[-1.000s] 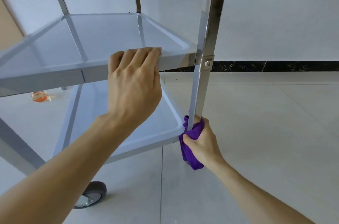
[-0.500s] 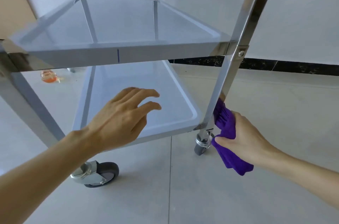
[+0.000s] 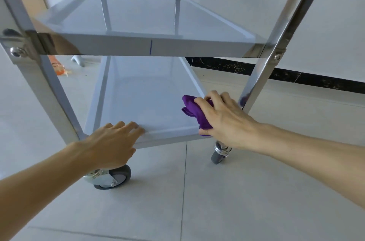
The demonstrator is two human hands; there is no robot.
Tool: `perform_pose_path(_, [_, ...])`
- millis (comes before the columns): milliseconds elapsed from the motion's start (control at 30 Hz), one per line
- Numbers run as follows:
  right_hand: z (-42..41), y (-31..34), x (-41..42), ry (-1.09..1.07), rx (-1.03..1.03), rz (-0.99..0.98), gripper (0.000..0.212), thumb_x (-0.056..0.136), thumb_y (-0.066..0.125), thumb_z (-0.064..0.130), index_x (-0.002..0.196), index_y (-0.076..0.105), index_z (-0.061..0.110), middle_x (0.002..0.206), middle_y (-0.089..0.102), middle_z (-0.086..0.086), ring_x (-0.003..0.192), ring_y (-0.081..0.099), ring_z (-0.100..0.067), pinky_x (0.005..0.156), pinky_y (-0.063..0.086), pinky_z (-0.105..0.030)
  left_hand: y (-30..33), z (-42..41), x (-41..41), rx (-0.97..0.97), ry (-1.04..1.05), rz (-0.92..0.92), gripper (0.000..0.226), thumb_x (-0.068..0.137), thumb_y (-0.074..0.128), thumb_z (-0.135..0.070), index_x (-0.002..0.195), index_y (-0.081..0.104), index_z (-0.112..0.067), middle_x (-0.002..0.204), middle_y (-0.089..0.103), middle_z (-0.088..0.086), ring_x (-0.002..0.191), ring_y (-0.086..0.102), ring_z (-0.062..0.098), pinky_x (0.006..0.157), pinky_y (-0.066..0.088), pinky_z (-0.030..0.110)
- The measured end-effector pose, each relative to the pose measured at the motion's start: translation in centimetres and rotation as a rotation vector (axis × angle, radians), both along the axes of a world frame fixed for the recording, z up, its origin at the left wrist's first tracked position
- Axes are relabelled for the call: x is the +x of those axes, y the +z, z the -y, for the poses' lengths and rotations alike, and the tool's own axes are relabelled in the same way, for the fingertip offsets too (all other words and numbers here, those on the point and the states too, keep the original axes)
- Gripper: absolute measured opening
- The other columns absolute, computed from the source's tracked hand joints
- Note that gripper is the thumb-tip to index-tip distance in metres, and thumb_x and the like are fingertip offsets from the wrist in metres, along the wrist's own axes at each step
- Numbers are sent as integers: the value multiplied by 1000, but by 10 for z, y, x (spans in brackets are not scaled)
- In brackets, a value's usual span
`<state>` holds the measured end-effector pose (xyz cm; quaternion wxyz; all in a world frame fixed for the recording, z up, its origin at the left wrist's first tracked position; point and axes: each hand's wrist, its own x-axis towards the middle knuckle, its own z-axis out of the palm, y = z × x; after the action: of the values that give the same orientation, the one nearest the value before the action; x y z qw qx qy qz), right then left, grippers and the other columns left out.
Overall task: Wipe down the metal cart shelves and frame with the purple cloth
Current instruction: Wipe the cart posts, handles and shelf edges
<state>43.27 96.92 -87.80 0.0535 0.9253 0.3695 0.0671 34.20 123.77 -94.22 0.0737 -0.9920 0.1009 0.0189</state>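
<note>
The metal cart has a middle shelf point(image 3: 142, 17) and a bottom shelf point(image 3: 142, 94) between shiny uprights. My right hand point(image 3: 225, 120) presses the bunched purple cloth point(image 3: 194, 109) onto the bottom shelf's near right corner, just left of the right front post point(image 3: 276, 43). Resting on the front rim of the bottom shelf is my left hand point(image 3: 112, 142), fingers spread over the edge, holding nothing. The left front post point(image 3: 45, 83) stands to its left.
Two grey caster wheels show under the cart, one point(image 3: 112, 178) below my left hand and one point(image 3: 219, 155) below my right. An orange object point(image 3: 59, 67) lies on the pale tiled floor behind the cart. A white wall with a black skirting point(image 3: 296, 77) runs behind.
My right hand has taken the cloth off the right front post and onto the bottom shelf corner. My left hand left the middle shelf edge and came down to the bottom shelf's front rim.
</note>
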Motion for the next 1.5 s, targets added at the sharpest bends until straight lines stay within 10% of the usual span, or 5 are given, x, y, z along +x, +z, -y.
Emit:
perform_pose_path(133, [-9,-48,22,-149,-277,-113,94,77,76,43,146,19,11,140,30,-14,120,40,-37,104,37,-45,-2,-5,-14,-67,-22,84,55,101,37,-44,151,20,-32,155,26,-15,135,39,10,107,35,25])
perform_pose_path(633, [-84,-90,-10,254,-57,94,86,86,71,37,149,25,0,143,35,-25,134,34,-42,112,34,-48,39,-43,-79,-523,44,137,31,100,42,-32,124,59,-37,102,50,-41,95,59,-9,76,53,20])
perform_pose_path(967, [-189,-96,-48,413,-4,7,78,94,62,35,150,17,4,149,25,-22,137,26,-38,116,27,-44,62,-80,-128,-496,181,289,26,98,49,-21,118,63,-32,105,63,-21,90,57,-13,75,52,17])
perform_pose_path(1233, [-179,-29,-65,306,736,-979,31,93,63,40,121,54,31,107,67,14,96,65,-4,76,50,-14,108,-90,-122,-808,312,634,29,101,46,-34,129,46,-25,107,64,-9,87,68,5,72,60,40])
perform_pose_path(1500, [-205,31,-80,429,1184,-905,28,89,71,28,113,58,21,92,71,22,86,67,3,72,52,-12,162,-64,-92,-1069,248,776,41,104,32,-34,113,58,-4,106,66,13,94,62,26,80,51,36])
